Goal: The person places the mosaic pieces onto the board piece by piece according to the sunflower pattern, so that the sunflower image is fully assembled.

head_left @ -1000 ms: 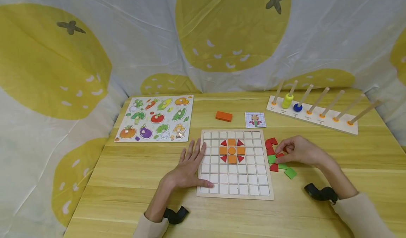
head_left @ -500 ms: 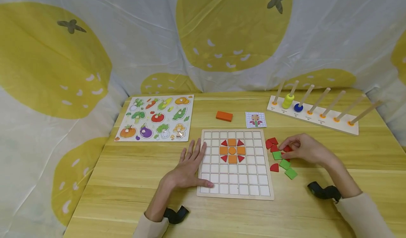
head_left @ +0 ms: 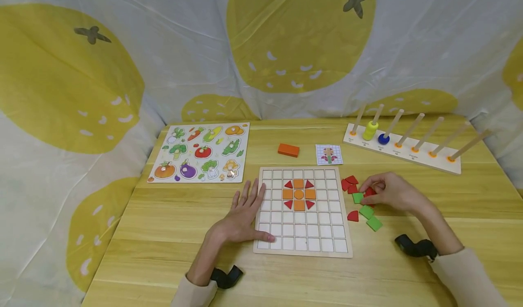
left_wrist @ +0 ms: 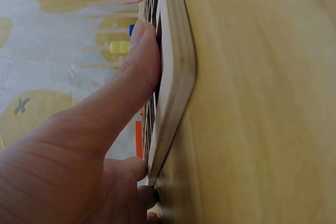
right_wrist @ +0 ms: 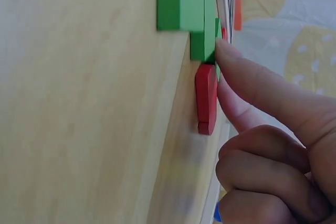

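A wooden grid board bears orange squares, an orange circle and red triangles in its upper middle. My left hand rests with spread, straight fingers along its left side, the thumb lying on the lower left cells. To the right of the board, my right hand pinches a green square tile between thumb and forefinger, low over the loose pieces. Other green tiles and red pieces lie around it. In the right wrist view a red piece lies just below the fingertips; the other fingers are curled.
Behind the board lie an orange block and a small pattern card. A vegetable puzzle is at the left. A peg stand with yellow and blue beads stands at the back right, before the hanging cloth.
My right hand has shifted slightly right and away, and the green tile at its fingertips has moved the same way, off the pile's left side. My left hand stays in place.
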`<action>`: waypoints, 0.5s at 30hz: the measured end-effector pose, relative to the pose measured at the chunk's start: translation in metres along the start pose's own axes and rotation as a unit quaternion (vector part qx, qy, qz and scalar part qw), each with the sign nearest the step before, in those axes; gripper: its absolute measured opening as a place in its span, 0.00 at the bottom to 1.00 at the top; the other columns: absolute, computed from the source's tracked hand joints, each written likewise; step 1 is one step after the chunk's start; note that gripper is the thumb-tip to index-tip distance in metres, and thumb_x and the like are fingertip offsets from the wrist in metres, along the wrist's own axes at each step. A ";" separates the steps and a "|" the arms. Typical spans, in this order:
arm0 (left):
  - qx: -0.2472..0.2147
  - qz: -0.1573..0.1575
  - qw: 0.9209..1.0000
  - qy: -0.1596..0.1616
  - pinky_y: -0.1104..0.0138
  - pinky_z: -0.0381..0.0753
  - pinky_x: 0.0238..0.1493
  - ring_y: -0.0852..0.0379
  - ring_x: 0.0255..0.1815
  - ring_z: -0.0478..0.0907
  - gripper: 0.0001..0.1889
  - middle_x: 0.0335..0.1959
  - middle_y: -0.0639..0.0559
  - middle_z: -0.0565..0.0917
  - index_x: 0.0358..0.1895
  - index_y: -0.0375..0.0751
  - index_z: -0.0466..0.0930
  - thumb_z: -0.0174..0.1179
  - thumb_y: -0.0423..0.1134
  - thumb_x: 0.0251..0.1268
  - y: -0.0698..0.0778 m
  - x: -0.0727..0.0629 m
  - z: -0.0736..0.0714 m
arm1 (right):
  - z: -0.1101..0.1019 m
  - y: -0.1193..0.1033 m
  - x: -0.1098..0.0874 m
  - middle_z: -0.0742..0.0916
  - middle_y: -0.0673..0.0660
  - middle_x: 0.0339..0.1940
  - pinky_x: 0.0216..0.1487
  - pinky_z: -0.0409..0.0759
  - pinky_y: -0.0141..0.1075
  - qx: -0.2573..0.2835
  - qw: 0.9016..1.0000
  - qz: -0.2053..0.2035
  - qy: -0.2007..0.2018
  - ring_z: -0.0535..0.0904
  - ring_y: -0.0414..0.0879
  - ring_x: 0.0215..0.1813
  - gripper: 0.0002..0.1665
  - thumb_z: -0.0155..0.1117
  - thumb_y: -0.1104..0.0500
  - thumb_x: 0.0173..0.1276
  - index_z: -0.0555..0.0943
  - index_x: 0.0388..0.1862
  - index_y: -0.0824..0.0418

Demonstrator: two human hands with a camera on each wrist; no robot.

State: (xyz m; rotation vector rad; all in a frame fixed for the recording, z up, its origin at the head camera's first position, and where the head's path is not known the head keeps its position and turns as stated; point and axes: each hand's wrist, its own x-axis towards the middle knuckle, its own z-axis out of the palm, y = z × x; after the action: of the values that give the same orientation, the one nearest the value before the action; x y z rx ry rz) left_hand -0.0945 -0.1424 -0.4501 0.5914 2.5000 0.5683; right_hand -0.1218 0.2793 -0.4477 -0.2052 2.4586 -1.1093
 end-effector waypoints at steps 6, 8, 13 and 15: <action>-0.001 0.002 1.000 0.000 0.38 0.27 0.84 0.39 0.86 0.19 0.71 0.86 0.42 0.24 0.85 0.41 0.30 0.75 0.64 0.53 -0.001 0.001 0.000 | -0.004 0.002 0.000 0.66 0.46 0.17 0.25 0.59 0.35 -0.002 1.000 0.004 0.001 0.59 0.38 0.22 0.20 0.81 0.55 0.60 0.87 0.47 0.63; -0.001 0.002 1.000 0.000 0.38 0.26 0.84 0.39 0.86 0.19 0.71 0.86 0.43 0.24 0.85 0.41 0.30 0.75 0.64 0.53 -0.001 0.001 0.000 | -0.003 0.002 0.000 0.66 0.47 0.18 0.25 0.59 0.35 -0.007 1.000 0.001 -0.003 0.60 0.39 0.22 0.20 0.81 0.56 0.59 0.86 0.47 0.63; -0.001 0.002 1.000 0.001 0.38 0.26 0.84 0.40 0.86 0.19 0.71 0.86 0.43 0.23 0.85 0.41 0.30 0.75 0.64 0.53 -0.001 0.000 0.000 | -0.002 -0.001 0.000 0.66 0.47 0.19 0.26 0.59 0.34 -0.023 1.000 -0.009 0.003 0.60 0.38 0.23 0.18 0.80 0.58 0.60 0.86 0.46 0.64; -0.001 0.001 1.000 0.000 0.39 0.26 0.84 0.41 0.86 0.18 0.71 0.86 0.44 0.23 0.85 0.42 0.30 0.75 0.64 0.53 -0.001 0.000 0.000 | -0.002 -0.005 -0.002 0.67 0.47 0.19 0.25 0.59 0.33 -0.028 0.999 -0.013 0.010 0.60 0.38 0.23 0.18 0.79 0.57 0.61 0.87 0.46 0.64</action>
State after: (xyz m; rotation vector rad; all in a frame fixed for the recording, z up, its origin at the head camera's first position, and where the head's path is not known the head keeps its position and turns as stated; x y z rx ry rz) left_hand -0.0947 -0.1429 -0.4507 0.5941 2.4990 0.5718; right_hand -0.1208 0.2778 -0.4426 -0.2441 2.5121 -1.0589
